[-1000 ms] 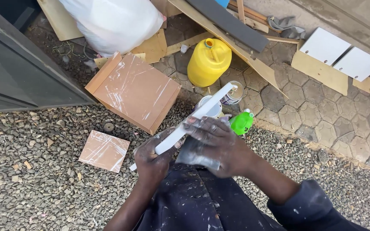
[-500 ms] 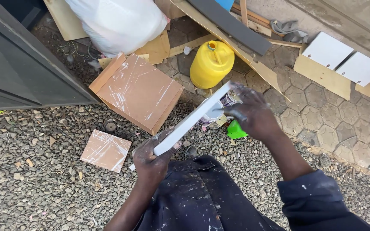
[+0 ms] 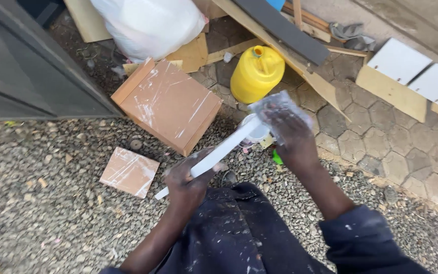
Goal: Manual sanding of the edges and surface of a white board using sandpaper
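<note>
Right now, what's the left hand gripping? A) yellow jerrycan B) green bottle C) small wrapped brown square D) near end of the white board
D: the left hand is closed around the near end of the white board, which slants up toward the right hand; the yellow jerrycan and the small wrapped brown square lie untouched on the ground.

smooth matt white board [image 3: 224, 149], glossy yellow plastic jerrycan [image 3: 256, 75], rough gravel [image 3: 51, 203]

The right hand [image 3: 286, 133] slid up to the white board's [image 3: 222, 150] far end.
</note>
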